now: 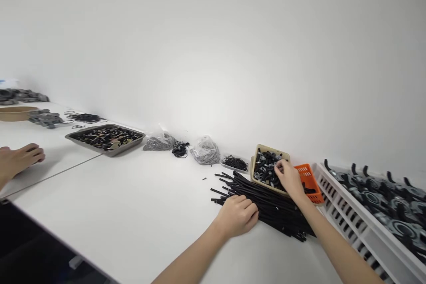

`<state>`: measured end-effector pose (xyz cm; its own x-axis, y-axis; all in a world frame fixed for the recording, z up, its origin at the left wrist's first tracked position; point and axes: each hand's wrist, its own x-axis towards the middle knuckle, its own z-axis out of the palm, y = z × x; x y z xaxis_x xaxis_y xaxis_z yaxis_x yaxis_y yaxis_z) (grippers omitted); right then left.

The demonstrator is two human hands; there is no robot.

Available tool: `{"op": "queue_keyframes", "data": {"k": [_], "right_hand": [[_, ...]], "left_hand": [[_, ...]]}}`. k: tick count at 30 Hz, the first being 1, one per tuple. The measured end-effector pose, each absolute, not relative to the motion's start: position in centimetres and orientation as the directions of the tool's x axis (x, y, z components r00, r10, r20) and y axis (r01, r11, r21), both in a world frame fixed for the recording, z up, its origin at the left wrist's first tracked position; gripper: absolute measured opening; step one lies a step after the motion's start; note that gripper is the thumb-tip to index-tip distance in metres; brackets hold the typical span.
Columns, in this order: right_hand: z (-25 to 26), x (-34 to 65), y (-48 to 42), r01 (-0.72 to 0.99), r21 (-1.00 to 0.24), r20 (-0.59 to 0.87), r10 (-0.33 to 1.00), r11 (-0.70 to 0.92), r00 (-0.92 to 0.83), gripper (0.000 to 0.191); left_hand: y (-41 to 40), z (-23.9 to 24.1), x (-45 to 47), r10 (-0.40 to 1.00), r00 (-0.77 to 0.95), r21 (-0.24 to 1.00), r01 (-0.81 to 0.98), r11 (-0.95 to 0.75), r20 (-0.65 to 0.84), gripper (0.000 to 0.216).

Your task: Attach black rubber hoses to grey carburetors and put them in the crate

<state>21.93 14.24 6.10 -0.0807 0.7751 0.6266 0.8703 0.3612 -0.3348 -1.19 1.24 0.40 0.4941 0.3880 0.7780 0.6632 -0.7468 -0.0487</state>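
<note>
My left hand (238, 215) rests on the white table against a bundle of thin black rods or tubes (271, 206). Its fingers are curled closed, and whatever may be inside them is hidden. Over the beige basket (255, 159), my right hand (289, 178) reaches in with thumb and fingers pinched together at the small black and grey parts (266, 165). I cannot make out which piece is between the fingertips. Behind that wrist stands an orange basket (308, 177), partly covered by the hand and arm.
At right is a white slatted crate (357, 226) of grey and black fittings. A small tray of black rings (234, 163), clear bags (205, 150) and a metal tray of parts (109, 140) line the wall. Another person's hand (21, 159) is at far left.
</note>
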Motion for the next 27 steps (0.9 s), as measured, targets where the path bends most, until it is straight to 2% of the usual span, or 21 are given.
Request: {"op": "queue_keyframes", "data": {"k": [3, 5, 7, 10, 17, 23, 27], "right_hand": [[5.5, 21.7, 10.8, 0.653, -0.656, 0.608, 0.778, 0.379, 0.16, 0.022], [4.7, 20.9, 7.6, 0.387, -0.827, 0.509, 0.836, 0.409, 0.206, 0.04], [3.5, 19.7, 4.3, 0.169, -0.909, 0.4, 0.912, 0.381, 0.097, 0.055], [1.6, 17.8, 0.8, 0.043, -0.949, 0.314, 0.949, 0.313, 0.038, 0.049], [-0.9, 17.1, -0.4, 0.061, -0.941, 0.33, 0.943, 0.332, -0.04, 0.044], [-2.1, 18.1, -0.1, 0.297, -0.864, 0.404, 0.912, 0.406, -0.069, 0.037], [-1.8, 17.8, -0.6, 0.345, -0.832, 0.428, 0.898, 0.435, -0.101, 0.032]], "left_hand": [[1.2, 0.3, -1.2, 0.415, 0.484, -0.022, 0.671, -0.742, 0.77, 0.015], [1.1, 0.2, -1.2, 0.449, 0.455, 0.028, 0.678, -0.734, 0.769, 0.01], [0.9, 0.2, -1.2, 0.491, 0.397, 0.105, 0.685, -0.72, 0.775, 0.013], [0.6, 0.0, -1.1, 0.553, 0.335, 0.202, 0.689, -0.696, 0.763, 0.032], [0.8, -0.2, -1.2, 0.511, 0.374, 0.155, 0.671, -0.725, 0.774, 0.03], [0.6, -0.2, -1.1, 0.556, 0.391, 0.19, 0.668, -0.72, 0.733, 0.036], [0.4, -0.1, -1.2, 0.589, 0.394, 0.223, 0.666, -0.712, 0.706, 0.036]]}}
